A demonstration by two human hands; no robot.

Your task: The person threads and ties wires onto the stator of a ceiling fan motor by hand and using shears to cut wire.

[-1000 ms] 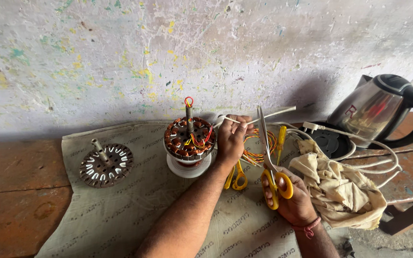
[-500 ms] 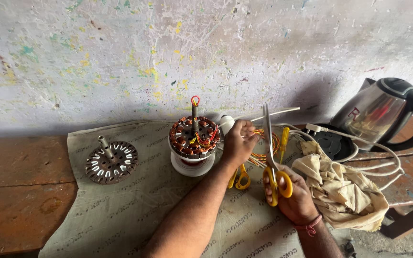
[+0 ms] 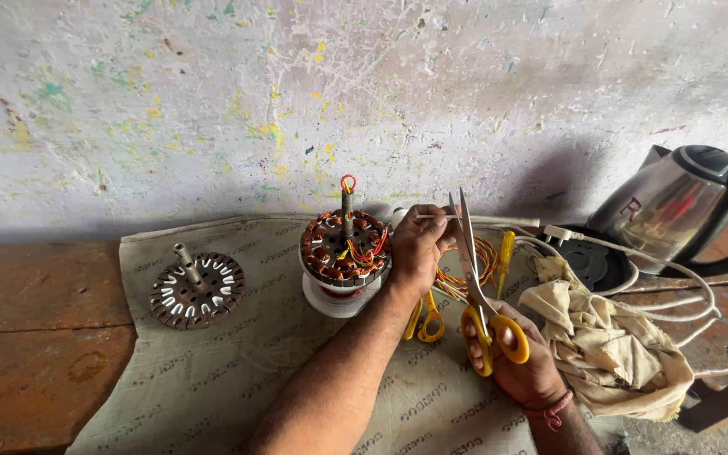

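Yellow-handled steel scissors [image 3: 482, 295], thin white sleeving [image 3: 440, 217], copper-wound stator [image 3: 345, 249]

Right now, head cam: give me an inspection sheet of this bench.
Surface: woven sack sheet spread over a worn reddish bench.
Job's things: thin white sleeve pinched in left hand; yellow-handled scissors in right hand, blades at the sleeve; wound stator on its shaft.
Clutter: rotor disc, second yellow scissors, yellow screwdriver, crumpled cloth, steel kettle.
Grippers: both hands gripping.
Cables: white cord; orange wire coil.
Surroundings: paint-flecked wall.
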